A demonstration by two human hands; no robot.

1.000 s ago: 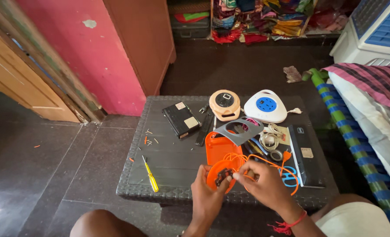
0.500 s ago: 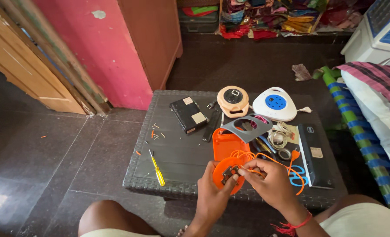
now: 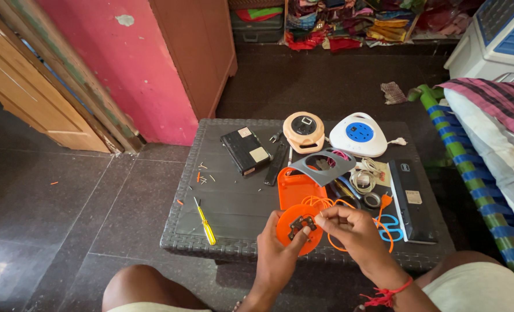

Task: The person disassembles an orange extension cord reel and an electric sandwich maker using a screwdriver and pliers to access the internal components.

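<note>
Over front edge of dark table (image 3: 228, 202), head view: left hand (image 3: 277, 260) cups orange disc (image 3: 299, 228) from below, thumb on rim, face tilted up so dark metal fitting in its middle shows. Right hand (image 3: 355, 231) pinches orange wire (image 3: 349, 222) w/ fingertips right beside disc, wire loops back toward orange case (image 3: 297, 188). Yellow screwdriver (image 3: 205, 219) lies left, untouched.

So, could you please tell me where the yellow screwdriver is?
In the head view, the yellow screwdriver lies on the dark table, near its front-left edge, left of the left hand.
</note>
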